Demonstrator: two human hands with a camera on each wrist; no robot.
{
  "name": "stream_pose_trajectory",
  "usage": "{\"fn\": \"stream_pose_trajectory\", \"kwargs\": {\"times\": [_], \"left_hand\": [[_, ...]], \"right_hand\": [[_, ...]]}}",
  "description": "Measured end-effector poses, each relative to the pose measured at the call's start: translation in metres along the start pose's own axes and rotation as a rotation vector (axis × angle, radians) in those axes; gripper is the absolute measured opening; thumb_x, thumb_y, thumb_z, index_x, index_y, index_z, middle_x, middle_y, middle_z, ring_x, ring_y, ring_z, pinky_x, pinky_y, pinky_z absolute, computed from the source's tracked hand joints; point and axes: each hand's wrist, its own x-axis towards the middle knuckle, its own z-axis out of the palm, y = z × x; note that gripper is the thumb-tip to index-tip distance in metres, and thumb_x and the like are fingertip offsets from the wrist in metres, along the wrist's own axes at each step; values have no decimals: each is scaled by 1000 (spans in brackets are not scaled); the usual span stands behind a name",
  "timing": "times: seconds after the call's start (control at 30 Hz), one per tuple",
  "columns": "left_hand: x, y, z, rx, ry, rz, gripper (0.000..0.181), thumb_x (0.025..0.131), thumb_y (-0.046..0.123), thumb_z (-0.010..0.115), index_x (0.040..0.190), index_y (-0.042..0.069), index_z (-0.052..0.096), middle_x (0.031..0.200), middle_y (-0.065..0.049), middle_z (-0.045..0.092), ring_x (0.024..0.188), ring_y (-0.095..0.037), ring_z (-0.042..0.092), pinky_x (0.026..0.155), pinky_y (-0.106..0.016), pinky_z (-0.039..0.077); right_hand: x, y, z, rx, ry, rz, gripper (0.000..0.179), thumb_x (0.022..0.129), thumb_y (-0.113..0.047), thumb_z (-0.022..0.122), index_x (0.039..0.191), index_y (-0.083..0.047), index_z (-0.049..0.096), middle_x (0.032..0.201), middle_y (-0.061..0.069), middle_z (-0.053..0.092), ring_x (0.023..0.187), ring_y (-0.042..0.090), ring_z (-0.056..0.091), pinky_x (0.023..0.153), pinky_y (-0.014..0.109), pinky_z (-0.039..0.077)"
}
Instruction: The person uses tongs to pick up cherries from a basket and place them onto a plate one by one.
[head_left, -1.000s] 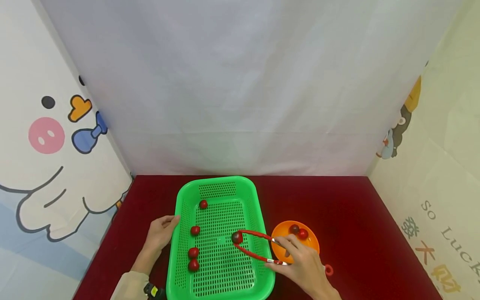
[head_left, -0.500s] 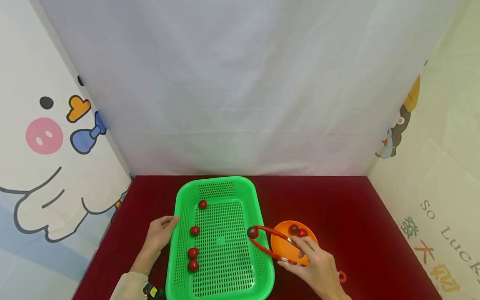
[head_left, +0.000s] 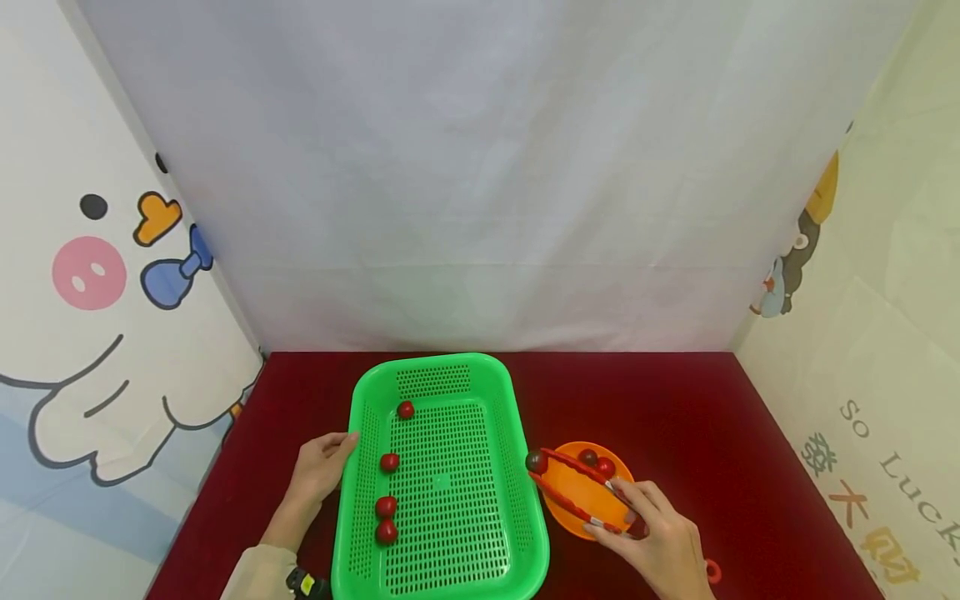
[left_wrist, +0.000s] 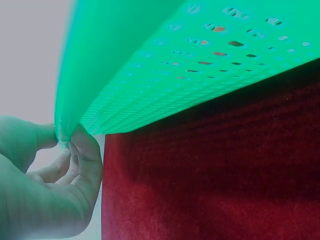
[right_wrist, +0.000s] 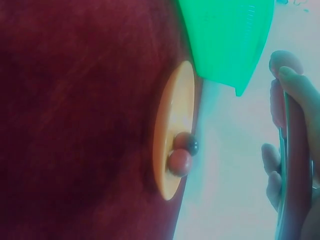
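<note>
My left hand [head_left: 321,467] pinches the left rim of a green perforated plastic basket [head_left: 450,521]; in the left wrist view, thumb and fingers [left_wrist: 86,150] meet at the rim's edge. With my right hand [head_left: 662,537] I hold red tongs [head_left: 564,498]. A round dark-red fruit [head_left: 536,462] sits between the tong tips, over the basket's right rim and beside an orange plate [head_left: 581,492]. A dark fruit [head_left: 588,457] and a redder fruit [head_left: 606,467] lie at the plate's far side. Several red fruits, among them a near one [head_left: 387,532], lie along the basket's left side.
A dark red cloth [head_left: 652,400] covers the table. A pale curtain [head_left: 480,250] hangs behind it, and printed cloths [head_left: 817,358] stand at the sides. The plate sits right of the basket, close to its rim.
My right hand has moved right, carrying the fruit in the tongs from over the basket's floor to its right rim beside the plate. The left hand and basket stay put.
</note>
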Motion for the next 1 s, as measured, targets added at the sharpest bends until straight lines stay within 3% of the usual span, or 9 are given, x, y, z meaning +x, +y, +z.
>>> {"fn": "stream_pose_trajectory", "kwargs": {"times": [0.17,0.57,0.8,1.0], "left_hand": [[1,0,0,-2,0,-4,52,110,32,53,139,-11,55,132,-32,60,115,-41,62,87,-42,56],[0,-1,0,8,-9,0,52,109,30,51,141,-11,53,137,-35,56,124,-46,56,97,-53,51],[-1,0,0,0,-7,-1,51,110,30,52,140,-11,53,136,-34,57,124,-45,56,97,-53,50],[-1,0,0,4,-1,5,50,110,29,51,140,-11,54,136,-34,57,124,-46,56,97,-52,51]], "right_hand": [[-5,5,-4,-38,0,38,65,55,-31,103,111,-14,75,96,-8,62,62,-1,47,54,9,44],[-17,16,-14,-115,-2,150,64,52,-28,104,108,-15,76,88,-14,52,61,-2,42,48,10,35],[-24,19,-18,-165,-35,229,62,54,-30,104,106,-12,76,87,-6,57,61,-2,42,49,17,44],[-29,23,-21,-208,-58,257,61,54,-30,104,105,-11,75,84,-5,56,61,-2,43,49,19,42]]}}
